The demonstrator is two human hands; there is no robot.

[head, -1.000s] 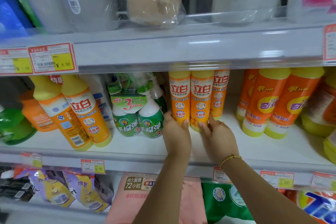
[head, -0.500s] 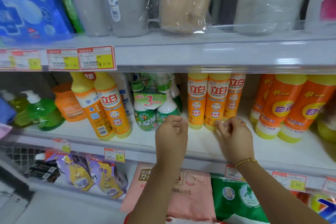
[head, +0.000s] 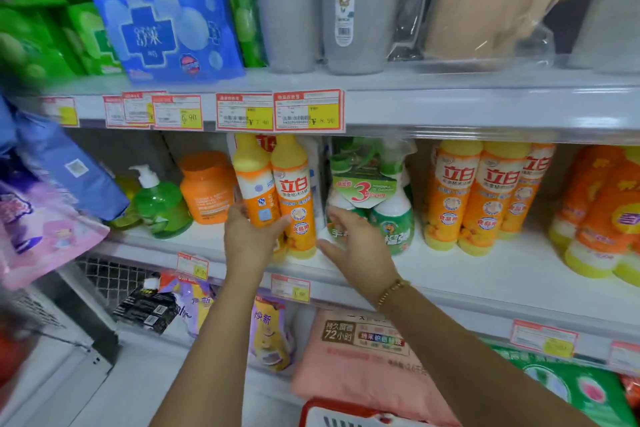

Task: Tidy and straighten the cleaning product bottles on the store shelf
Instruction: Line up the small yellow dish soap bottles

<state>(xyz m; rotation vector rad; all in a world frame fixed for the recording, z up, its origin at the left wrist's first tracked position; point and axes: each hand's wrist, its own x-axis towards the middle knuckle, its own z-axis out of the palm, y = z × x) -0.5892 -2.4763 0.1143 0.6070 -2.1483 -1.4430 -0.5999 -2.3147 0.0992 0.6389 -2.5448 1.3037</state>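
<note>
A: Where the left hand (head: 247, 239) is laid over the pair of orange dish-soap bottles (head: 294, 198), what is hidden?

B: The lower part of the left bottle (head: 254, 184) is covered by the palm; its base cannot be seen. Its back label is turned outward, while the right one's front label is shown. Both caps are partly cut off by the price tags (head: 278, 111) on the shelf edge above.

A: How are the hands recorded?

B: Left: fingers wrapped round the left bottle, thumb toward the right one. Right hand (head: 356, 246): fingers spread, nothing held, placed just beside the pair and in front of the green spray-bottle pack (head: 372, 198), whose lower label is partly blocked.

A: Axis and position?

B: Long axes are near upright, tilted slightly left at the top, caps up. The pair is stood near the front of the middle shelf (head: 485, 274), between an orange jar (head: 207, 185) and the spray pack. The far-left goods are blurred and cannot be made out.
</note>
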